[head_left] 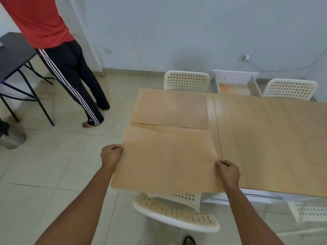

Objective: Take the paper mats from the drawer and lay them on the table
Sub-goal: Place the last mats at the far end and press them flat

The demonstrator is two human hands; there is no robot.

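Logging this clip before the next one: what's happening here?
A person is laying paper mats on a wooden table. The left hand and right hand each pinch a side edge of one mat, holding it over the table's near left corner. Another mat already lies flat beyond it. An open drawer shows at the far side. A second person stands to the left.

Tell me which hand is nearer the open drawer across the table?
Right. The right hand sits below the drawer; the left hand is farther off to the left.
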